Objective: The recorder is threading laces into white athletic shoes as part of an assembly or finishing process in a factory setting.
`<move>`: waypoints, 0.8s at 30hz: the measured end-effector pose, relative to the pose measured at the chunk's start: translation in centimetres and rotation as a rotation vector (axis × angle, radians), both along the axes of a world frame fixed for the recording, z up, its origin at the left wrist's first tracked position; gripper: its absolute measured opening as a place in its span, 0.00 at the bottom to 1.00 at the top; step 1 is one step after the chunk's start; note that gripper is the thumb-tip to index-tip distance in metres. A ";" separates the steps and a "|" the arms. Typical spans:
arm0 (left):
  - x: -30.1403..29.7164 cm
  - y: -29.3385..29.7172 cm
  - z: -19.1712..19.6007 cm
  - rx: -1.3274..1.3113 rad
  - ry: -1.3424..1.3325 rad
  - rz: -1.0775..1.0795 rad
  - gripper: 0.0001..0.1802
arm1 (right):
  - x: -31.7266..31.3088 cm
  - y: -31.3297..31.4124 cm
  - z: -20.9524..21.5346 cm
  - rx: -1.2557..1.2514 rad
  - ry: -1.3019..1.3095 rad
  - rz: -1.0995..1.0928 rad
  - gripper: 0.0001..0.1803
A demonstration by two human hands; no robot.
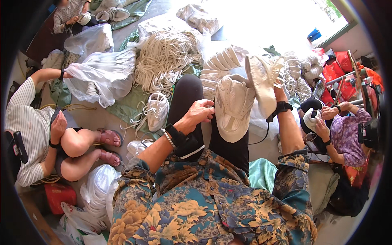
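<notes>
Landmark: cord heap (167,59), off-white, many loose strands in a tangle, green sheeting (125,111) beside it.
Front shoe (233,109): off-white low sports shoe; right of the cord heap and nearer the wearer, raised over the wearer's dark trousers. Toe toward the wearer, collar away. Fine mesh with pinholes over the toe; smoother overlays along the eyelet panel; greyish stripes on the left flank.
Second shoe (263,90): off-white, overlapping the front shoe's right edge, farther right of the cord heap. Tilted, thick pale sole edge in sight, cream lace loops near its upper end.
Left hand (197,114): below and right of the cord heap, at the front shoe's left edge; fingers loosely bent and close together. Contact cannot be told.
Right hand (280,94): right of the cord heap, behind the second shoe, holding it; fingers mostly hidden, their exact grip not readable.
Laced shoe (158,111): white, between the cord heap and the wearer, laces trailing leftward.
Nested shoe parts (222,64): off-white, curved, stacked in a row, just right of the cord heap.
Clear plastic bag (110,73): left of the cord heap, pale contents.
Co-worker in purple (345,132): far right of the cord heap, both hands on a white shoe (312,119).
</notes>
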State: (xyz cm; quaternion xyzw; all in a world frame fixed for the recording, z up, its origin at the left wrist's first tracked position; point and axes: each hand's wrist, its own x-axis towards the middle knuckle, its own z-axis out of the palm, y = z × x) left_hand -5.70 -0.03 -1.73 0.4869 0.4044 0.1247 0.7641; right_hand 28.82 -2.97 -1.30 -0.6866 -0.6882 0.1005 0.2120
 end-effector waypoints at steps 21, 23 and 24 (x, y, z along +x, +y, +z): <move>6.9 2.5 0.9 0.411 -0.094 0.517 0.21 | 2.3 -1.8 0.4 0.158 -0.104 0.074 0.17; 5.2 3.6 3.1 0.331 -0.280 0.679 0.11 | 3.8 -1.7 0.7 0.169 -0.102 0.048 0.17; 3.3 4.7 2.7 0.288 -0.324 0.770 0.11 | 4.9 -2.4 0.8 0.181 -0.097 0.057 0.17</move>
